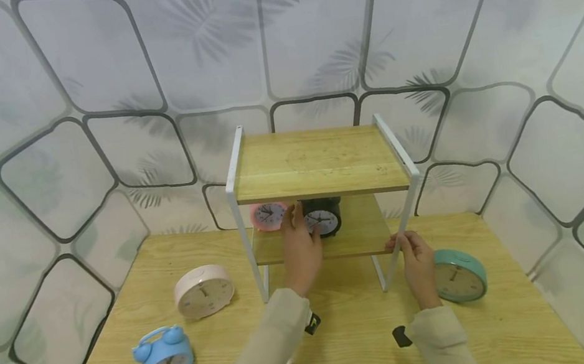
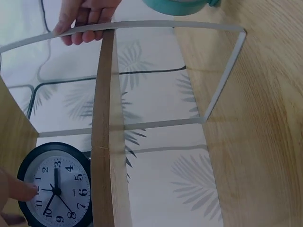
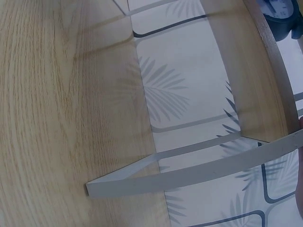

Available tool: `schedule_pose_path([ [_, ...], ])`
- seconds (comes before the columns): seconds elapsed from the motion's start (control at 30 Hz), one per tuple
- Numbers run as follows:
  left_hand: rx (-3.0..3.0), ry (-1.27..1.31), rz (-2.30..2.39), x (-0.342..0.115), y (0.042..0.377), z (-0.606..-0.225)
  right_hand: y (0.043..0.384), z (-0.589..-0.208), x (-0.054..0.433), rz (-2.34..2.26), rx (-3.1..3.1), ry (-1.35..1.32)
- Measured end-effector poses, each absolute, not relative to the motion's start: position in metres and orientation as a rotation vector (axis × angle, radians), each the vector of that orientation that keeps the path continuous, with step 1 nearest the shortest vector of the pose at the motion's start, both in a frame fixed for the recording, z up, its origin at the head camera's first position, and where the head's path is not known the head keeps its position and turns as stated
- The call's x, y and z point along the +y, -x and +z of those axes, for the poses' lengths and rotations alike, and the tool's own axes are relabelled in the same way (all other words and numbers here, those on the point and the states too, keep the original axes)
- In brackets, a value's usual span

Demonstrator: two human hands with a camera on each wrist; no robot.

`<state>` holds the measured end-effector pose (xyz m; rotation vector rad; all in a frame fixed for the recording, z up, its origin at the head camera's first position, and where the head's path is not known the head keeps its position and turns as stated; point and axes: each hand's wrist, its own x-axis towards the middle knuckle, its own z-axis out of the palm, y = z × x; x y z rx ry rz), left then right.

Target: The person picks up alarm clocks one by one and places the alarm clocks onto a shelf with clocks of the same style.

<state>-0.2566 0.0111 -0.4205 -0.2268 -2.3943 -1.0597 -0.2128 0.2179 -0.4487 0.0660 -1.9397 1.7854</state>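
Note:
A round black alarm clock [image 1: 327,222] with a white dial stands on the lower board of a small two-tier shelf [image 1: 318,165]. My left hand [image 1: 303,259] is at the clock's left side, fingers fairly straight, with a fingertip over the dial [image 2: 59,189] in the left wrist view. Whether it touches is unclear. Beside this hand, a pink alarm clock [image 1: 267,216] is on the same board, partly hidden. My right hand [image 1: 418,257] grips the shelf's white right front leg where the lower board meets it; the left wrist view shows its fingers curled there.
On the wooden table [image 1: 352,355], a pale pink clock [image 1: 203,293] and a blue twin-bell alarm clock [image 1: 165,356] are to the left. A teal clock [image 1: 459,276] lies close to the right hand. Patterned wall covering [image 1: 204,50] rises behind.

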Motion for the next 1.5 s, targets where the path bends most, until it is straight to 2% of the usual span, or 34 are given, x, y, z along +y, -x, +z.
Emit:
schedule_pose_path([
  [0.27,-2.322,0.37,-0.574,0.022,0.261,-0.417,0.212,-0.448,0.219,1.789,-1.943,-0.054],
  [0.63,-2.287,0.09,-0.938,0.043,0.261,-0.433,0.212,-0.449,0.218,1.8,-1.912,-0.061],
  [0.97,-2.287,0.014,-0.934,0.052,0.265,-0.432,0.213,-0.448,0.217,1.792,-1.917,-0.08],
  [1.5,-2.313,-0.004,-0.821,0.056,0.286,-0.439,0.225,-0.468,0.225,1.796,-1.877,-0.112],
])
